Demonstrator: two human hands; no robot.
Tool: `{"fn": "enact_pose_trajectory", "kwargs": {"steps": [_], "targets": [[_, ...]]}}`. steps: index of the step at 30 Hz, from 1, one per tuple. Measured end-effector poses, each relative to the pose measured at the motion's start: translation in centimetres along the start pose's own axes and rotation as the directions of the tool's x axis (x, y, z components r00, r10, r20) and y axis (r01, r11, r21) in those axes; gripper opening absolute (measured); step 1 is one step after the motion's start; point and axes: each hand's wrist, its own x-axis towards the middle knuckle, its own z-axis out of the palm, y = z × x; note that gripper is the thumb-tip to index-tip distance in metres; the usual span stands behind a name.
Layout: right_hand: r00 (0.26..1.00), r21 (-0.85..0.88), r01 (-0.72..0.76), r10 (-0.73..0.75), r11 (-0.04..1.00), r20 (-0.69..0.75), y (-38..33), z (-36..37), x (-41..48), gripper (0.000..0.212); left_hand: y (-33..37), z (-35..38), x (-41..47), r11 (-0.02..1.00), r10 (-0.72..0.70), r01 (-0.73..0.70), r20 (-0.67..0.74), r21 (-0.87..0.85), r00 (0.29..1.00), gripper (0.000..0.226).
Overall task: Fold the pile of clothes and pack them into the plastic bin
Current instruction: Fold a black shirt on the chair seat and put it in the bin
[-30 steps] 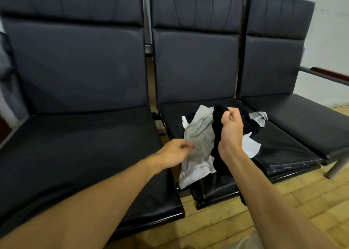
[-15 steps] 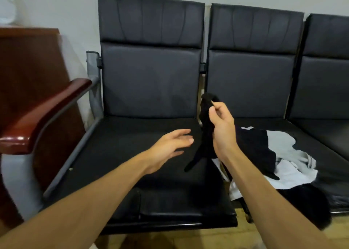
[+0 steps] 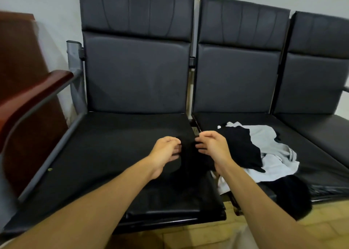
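The left hand (image 3: pixel 166 151) and right hand (image 3: pixel 212 147) pinch the black garment (image 3: pixel 188 160) in curled fingers (image 3: pixel 175 147) over the seat (image 3: pixel 113 144) beside the pile (image 3: pixel 268 146), likely to spread it for folding.

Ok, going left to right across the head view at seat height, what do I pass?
wooden armrest → left hand → black garment, pinched by both hands → right hand → pile of clothes

Can't trace black garment (image 3: pixel 188 154) outline against left seat (image 3: pixel 113 150): black on black. Wooden panel (image 3: pixel 20 63) left of that seat: blurred, frame-cropped. Speck (image 3: pixel 50 169) at its front-left: too small to ID.
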Motion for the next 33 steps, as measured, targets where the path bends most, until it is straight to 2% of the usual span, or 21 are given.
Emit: {"fn": "enact_pose_trajectory", "kwargs": {"steps": [3, 5, 7, 9, 11, 13, 15, 16, 18, 20, 22, 24, 25, 26, 28, 30, 31, 33], "targets": [[0.972, -0.303, -0.142, 0.075, 0.942, -0.224, 2.5, -2.9, 2.5, 0.031, -0.4, 0.6, 0.9, 0.996, -0.085, 0.084, -0.032, -0.017, 0.996, 0.014], [0.971, -0.526, -0.190, 0.080, 0.829, -0.224, 3.7, -4.8, 3.2, 0.052, -0.9, 1.0, 1.8, 0.993, -0.119, 0.120, -0.070, 0.018, 0.990, 0.029], [0.980, -0.668, -0.189, 0.094, 0.719, -0.176, 4.8, -6.4, 3.6, 0.067, -1.4, 1.4, 2.8, 0.991, -0.134, 0.134, -0.128, -0.008, 0.983, 0.052], [0.987, -0.781, -0.158, 0.096, 0.604, -0.125, 5.5, -7.2, 3.7, 0.064, -1.9, 2.1, 3.7, 0.987, -0.157, 0.157, -0.166, -0.013, 0.974, 0.065], [0.990, -0.826, -0.142, 0.060, 0.546, -0.131, 5.8, -7.6, 3.8, 0.041, -2.5, 2.7, 4.6, 0.974, -0.228, 0.225, -0.188, -0.039, 0.955, 0.048], [0.982, -0.824, -0.172, 0.027, 0.540, -0.187, 5.8, -8.0, 3.7, 0.018, -3.1, 3.2, 5.1, 0.953, -0.304, 0.300, -0.151, -0.053, 0.941, 0.028], [0.975, -0.810, -0.190, 0.008, 0.554, -0.223, 5.6, -8.3, 3.7, 0.014, -3.4, 3.7, 5.3, 0.947, -0.319, 0.321, -0.136, -0.002, 0.938, 0.034], [0.968, -0.780, -0.195, -0.012, 0.595, -0.251, 5.3, -8.4, 3.7, 0.013, -3.5, 3.8, 5.5, 0.950, -0.307, 0.313, -0.145, 0.019, 0.941, 0.036], [0.928, -0.674, -0.190, -0.094, 0.714, -0.361, 4.2, -8.4, 3.5, 0.012, -2.8, 4.2, 5.2, 0.967, -0.243, 0.251, -0.169, 0.030, 0.955, 0.025], [0.858, -0.565, -0.099, -0.217, 0.819, -0.465, 2.4, -8.4, 3.3, 0.011, -1.5, 4.4, 4.7, 0.988, -0.152, 0.153, -0.164, -0.003, 0.975, 0.019], [0.802, -0.425, 0.114, -0.336, 0.898, -0.494, 0.0, -8.2, 2.9, 0.011, 0.5, 4.6, 4.0, 0.997, -0.050, 0.042, -0.119, -0.065, 0.992, 0.018], [0.742, -0.313, 0.316, -0.439, 0.895, -0.506, -2.7, -7.7, 2.3, 0.007, 2.9, 4.8, 3.1, 0.989, 0.026, -0.032, -0.046, -0.142, 0.999, 0.018], [0.717, -0.272, 0.367, -0.457, 0.890, -0.527, -3.8, -7.5, 2.1, 0.004, 3.9, 4.9, 2.8, 0.985, 0.054, -0.056, -0.019, -0.162, 0.998, 0.020], [0.709, -0.232, 0.376, -0.440, 0.897, -0.551, -4.5, -7.5, 2.0, 0.003, 4.6, 4.9, 2.6, 0.988, 0.075, -0.075, -0.006, -0.136, 0.997, 0.024], [0.755, -0.128, 0.282, -0.302, 0.951, -0.583, -5.7, -7.4, 1.8, 0.006, 5.8, 4.9, 1.7, 0.994, 0.109, -0.108, 0.015, -0.017, 0.994, 0.036], [0.787, -0.061, 0.203, -0.200, 0.977, -0.583, -6.7, -7.4, 1.4, 0.008, 6.8, 4.5, 0.7, 0.993, 0.121, -0.121, 0.000, 0.001, 0.993, 0.050], [0.775, -0.065, 0.246, -0.237, 0.967, -0.586, -7.5, -7.2, 1.1, 0.009, 7.5, 4.2, 0.3, 0.987, 0.154, -0.155, -0.009, -0.050, 0.988, 0.052], [0.708, -0.103, 0.400, -0.379, 0.911, -0.596, -10.0, -6.6, 0.2, 0.008, 9.5, 3.4, -0.5, 0.955, 0.242, -0.244, -0.035, -0.171, 0.970, 0.036]]}}
